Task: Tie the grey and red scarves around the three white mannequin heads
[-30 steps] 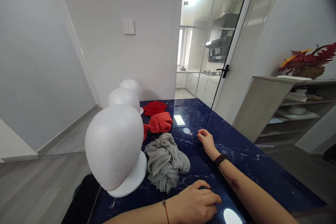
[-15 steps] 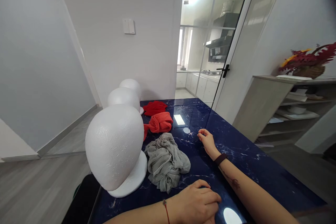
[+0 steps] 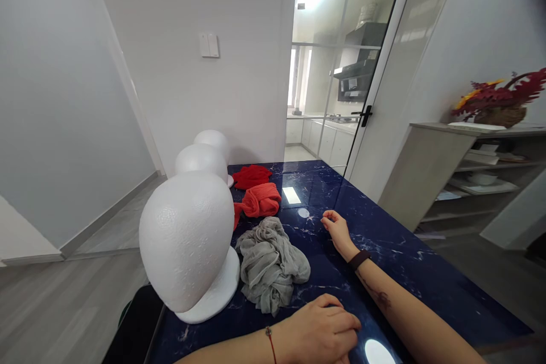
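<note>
My left hand (image 3: 322,331), a red string bracelet at its wrist, rests at the near edge of the table with fingers curled in. No object shows in it. Just beyond lies a crumpled grey scarf (image 3: 273,266), the nearest thing to it. Farther right, my right hand (image 3: 339,232) rests on the tabletop, loosely closed with nothing visible in it; a dark band circles that wrist. An orange-red bundled cloth (image 3: 262,199) and a deeper red cloth (image 3: 252,177) lie behind the scarf. Left of the cloths stand white foam heads (image 3: 187,239) in a row.
The dark blue marbled table (image 3: 367,210) reaches the wall. A glass door (image 3: 324,68) stands behind it, and a shelf unit (image 3: 447,153) with a flower basket (image 3: 501,105) is at the right. Something black (image 3: 132,324) is by the table's left edge.
The view has shifted very slightly. Both hands and the things on the table stay in place.
</note>
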`<state>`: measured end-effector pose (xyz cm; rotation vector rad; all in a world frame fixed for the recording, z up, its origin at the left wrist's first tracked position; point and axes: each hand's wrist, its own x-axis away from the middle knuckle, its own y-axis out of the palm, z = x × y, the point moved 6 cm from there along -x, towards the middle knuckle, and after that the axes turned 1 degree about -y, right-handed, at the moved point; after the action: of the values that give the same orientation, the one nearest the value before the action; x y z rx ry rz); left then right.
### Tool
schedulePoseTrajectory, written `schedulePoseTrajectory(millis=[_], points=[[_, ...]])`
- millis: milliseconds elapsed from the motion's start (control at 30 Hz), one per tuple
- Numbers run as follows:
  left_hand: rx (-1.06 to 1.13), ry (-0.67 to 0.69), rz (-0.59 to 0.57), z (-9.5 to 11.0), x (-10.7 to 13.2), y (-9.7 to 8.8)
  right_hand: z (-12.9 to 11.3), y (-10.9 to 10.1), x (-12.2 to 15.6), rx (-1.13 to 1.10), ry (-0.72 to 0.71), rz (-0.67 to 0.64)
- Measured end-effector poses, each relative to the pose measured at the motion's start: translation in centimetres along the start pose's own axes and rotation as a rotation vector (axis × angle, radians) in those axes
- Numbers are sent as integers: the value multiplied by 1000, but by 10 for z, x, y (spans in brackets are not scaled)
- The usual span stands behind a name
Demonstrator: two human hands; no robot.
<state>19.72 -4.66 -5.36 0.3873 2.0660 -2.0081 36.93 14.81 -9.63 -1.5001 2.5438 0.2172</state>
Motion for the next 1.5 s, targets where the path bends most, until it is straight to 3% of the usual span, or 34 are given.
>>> schedulePoseTrajectory(millis=[800, 1500], points=[[-6, -3, -51, -1, -1, 8, -1, 0, 0, 14, 3, -4], [12, 1, 14, 1, -1, 5, 4, -1, -2, -6, 2, -6]])
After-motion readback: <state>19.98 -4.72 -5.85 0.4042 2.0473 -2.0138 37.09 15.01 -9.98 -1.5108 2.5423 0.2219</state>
